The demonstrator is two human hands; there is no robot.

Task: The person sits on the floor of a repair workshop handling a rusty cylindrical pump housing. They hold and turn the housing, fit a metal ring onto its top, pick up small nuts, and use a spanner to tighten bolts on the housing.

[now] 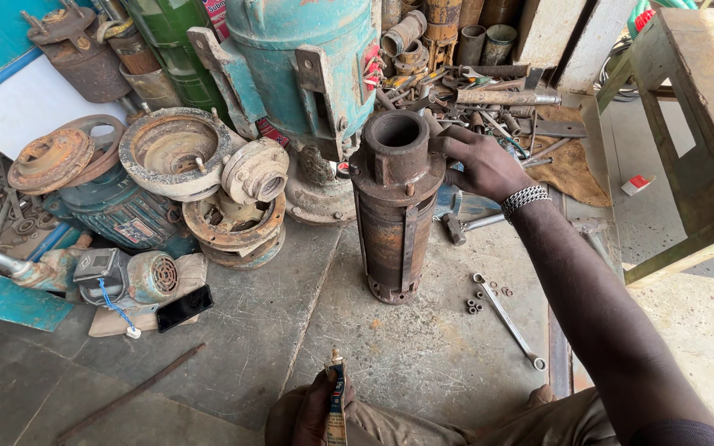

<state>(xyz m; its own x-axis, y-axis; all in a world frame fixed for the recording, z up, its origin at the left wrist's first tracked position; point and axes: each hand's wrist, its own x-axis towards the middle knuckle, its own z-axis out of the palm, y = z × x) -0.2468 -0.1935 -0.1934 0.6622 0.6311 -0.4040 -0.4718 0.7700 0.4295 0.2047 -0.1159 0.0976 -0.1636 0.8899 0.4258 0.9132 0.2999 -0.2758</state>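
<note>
A rusty cylindrical pump body (396,211) stands upright on the concrete floor (406,347), its open round top facing up, between a teal motor housing (299,58) behind it and a combination spanner (507,318) lying on the floor to its right, with a few loose nuts (474,306) just beside the spanner's upper end. The right hand (483,165) is closed around the flange at the top of the pump body, fingers curled over its rim and steadying it. The left hand (303,413), low and near the person's knee, is clamped on a small tube of sealant or adhesive (336,400), its nozzle pointing up and well apart from the pump. The step in hand looks like readying the tube while the body is held still; the next move would seemingly call for bringing the nozzle up to the open top and keeping the body from tipping. To the left lie rusted end caps (171,153), a small grey motor (130,277) and a black phone (184,308).
</note>
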